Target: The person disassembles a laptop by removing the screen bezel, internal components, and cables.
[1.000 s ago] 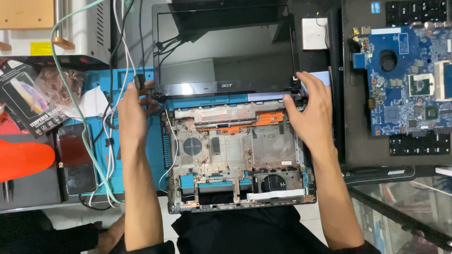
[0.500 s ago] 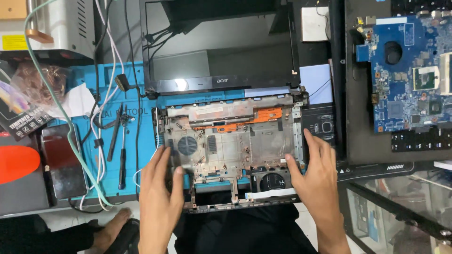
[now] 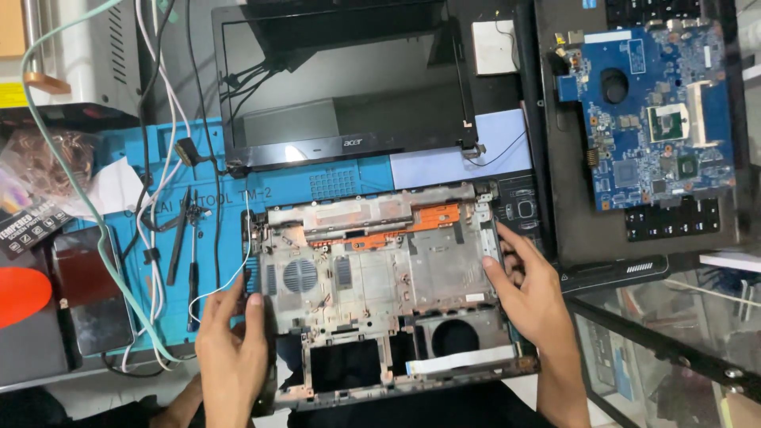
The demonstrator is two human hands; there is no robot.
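Blue rubber work mat (image 3: 349, 182) spans the bench, partly covered. Detached black laptop screen panel (image 3: 349, 87) lies flat at its far edge. Grey stripped laptop base shell (image 3: 380, 293), interior up, sits near you, just beside the screen. Blue bare motherboard (image 3: 654, 111) rests well apart to the right. Your left hand (image 3: 230, 349) clamps the shell's left edge; right hand (image 3: 531, 293) grips its right edge, fingers curled.

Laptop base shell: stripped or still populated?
Stripped. The laptop base shell shows bare plastic, open cutouts and an empty round fan opening. A blue motherboard lies apart at upper right. Left hand and right hand grip its sides.
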